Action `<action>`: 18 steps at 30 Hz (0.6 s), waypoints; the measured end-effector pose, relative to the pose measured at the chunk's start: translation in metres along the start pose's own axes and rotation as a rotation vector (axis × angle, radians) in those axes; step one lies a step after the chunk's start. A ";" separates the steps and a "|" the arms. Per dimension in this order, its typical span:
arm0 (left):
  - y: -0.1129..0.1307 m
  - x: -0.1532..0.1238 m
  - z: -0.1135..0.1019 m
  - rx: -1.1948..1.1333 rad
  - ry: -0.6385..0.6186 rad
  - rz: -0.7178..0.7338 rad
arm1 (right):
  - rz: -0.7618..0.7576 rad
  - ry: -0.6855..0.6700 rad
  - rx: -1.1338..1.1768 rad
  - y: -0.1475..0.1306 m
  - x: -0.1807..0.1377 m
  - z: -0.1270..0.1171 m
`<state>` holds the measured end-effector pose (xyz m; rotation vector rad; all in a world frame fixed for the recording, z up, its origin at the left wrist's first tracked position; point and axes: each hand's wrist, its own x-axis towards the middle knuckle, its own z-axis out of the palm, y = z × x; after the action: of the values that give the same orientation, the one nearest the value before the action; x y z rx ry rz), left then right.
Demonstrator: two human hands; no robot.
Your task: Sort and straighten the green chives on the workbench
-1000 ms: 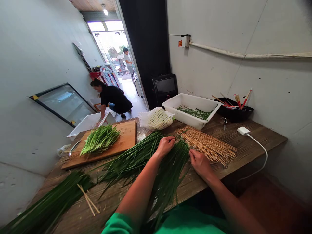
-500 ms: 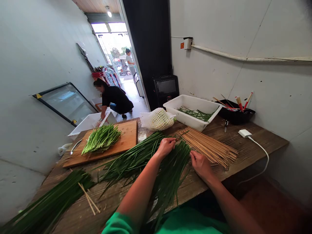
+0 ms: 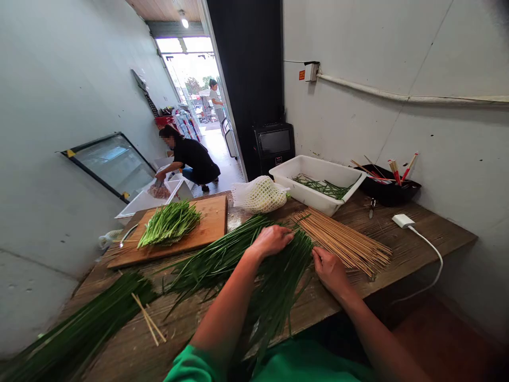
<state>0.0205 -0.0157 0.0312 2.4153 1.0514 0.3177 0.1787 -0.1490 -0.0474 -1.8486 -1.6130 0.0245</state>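
A bunch of long garlic chives hangs over the front edge of the table, its upper ends between my two hands. My left hand lies over the top of the bunch from the left, fingers bent and closed on the chives. At the bunch's right edge, my right hand is closed in a pinch; what sits between its thumb and finger is too small to make out. More chives lie just left of my left hand. A row of wooden skewers rests beyond my right hand.
Cut green stalks lie on a wooden cutting board. Further chives and loose sticks are at left. Behind are a net-wrapped vegetable, a white tub, a black tray and a charger. A person crouches beyond.
My left hand has shifted slightly and its fingers have come down over the chive ends. My right hand keeps its pinch. The crouching person now lifts a bag from the white box.
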 end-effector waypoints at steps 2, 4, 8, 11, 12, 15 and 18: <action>-0.003 -0.002 -0.016 0.173 0.104 -0.168 | 0.002 -0.002 -0.006 0.000 0.000 0.000; -0.010 -0.004 -0.028 0.337 0.167 -0.350 | 0.010 0.000 -0.021 0.000 0.000 0.000; -0.022 -0.005 -0.035 0.438 0.088 -0.445 | 0.005 0.007 -0.027 0.000 0.000 0.000; -0.028 -0.004 -0.032 0.443 0.043 -0.438 | 0.002 0.014 -0.022 0.001 0.000 0.002; -0.029 -0.003 -0.031 0.438 0.042 -0.439 | 0.008 0.015 -0.027 0.002 0.000 0.003; -0.030 -0.003 -0.030 0.366 0.077 -0.424 | 0.015 0.034 -0.042 0.006 -0.001 0.006; -0.029 -0.003 -0.032 0.243 0.139 -0.392 | -0.012 0.057 -0.025 0.013 -0.001 0.010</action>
<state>-0.0121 0.0100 0.0436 2.3439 1.6771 0.2349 0.1852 -0.1454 -0.0620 -1.8420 -1.5921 -0.0532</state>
